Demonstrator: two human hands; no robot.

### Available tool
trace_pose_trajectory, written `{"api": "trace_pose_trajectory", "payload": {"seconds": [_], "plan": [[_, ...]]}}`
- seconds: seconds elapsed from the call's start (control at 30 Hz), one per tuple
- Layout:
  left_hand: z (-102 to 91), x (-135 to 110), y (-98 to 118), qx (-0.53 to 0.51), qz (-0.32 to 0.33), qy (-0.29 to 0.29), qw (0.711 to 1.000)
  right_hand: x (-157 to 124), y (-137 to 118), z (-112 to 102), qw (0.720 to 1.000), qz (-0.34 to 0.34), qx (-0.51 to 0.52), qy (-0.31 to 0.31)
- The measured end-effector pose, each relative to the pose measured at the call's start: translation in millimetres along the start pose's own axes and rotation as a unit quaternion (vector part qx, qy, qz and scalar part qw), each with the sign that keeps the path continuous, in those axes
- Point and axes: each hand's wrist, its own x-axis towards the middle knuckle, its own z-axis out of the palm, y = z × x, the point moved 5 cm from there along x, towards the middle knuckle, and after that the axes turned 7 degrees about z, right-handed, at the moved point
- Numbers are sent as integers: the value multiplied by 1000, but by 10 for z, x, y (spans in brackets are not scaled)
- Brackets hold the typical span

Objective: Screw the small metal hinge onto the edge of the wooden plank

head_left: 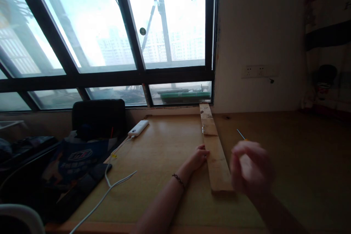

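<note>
A long wooden board (pixel 218 161) lies on the table, its far end reaching the window. A small metal piece (pixel 203 129) shows at its left edge, beside a shorter wooden layer (pixel 210 126) on top. My left hand (pixel 199 156) grips the board's left edge, fingers closed against it. To the right of the board's near end, my right hand (pixel 252 170) is raised and smeared by motion. Its fingers are curled around what looks like a screwdriver (pixel 240 134); a thin metal shaft and a bit of orange-yellow handle stick out, pointing up and left.
On the wooden table (pixel 170 128), a white power bank (pixel 139 128) lies at the back left with a white cable (pixel 108 182) trailing forward. A black chair (pixel 98 117) with a blue bag (pixel 79 157) stands at left. Behind are a window and a wall socket (pixel 259 71).
</note>
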Motion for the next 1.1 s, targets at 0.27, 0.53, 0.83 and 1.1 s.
{"api": "trace_pose_trajectory", "payload": {"seconds": [0.27,0.53,0.83,1.1], "plan": [[-214,31,70,45,101,114,987,-290,1775,1164,946,245,-203,-63],[-37,47,520,463,356,83,807,-511,1867,1199,920,282,-221,-157],[6,319,497,378,352,87,852,-465,1858,1162,955,267,-78,-102],[-196,439,534,127,261,136,947,-382,1506,1319,943,194,113,-244]]}}
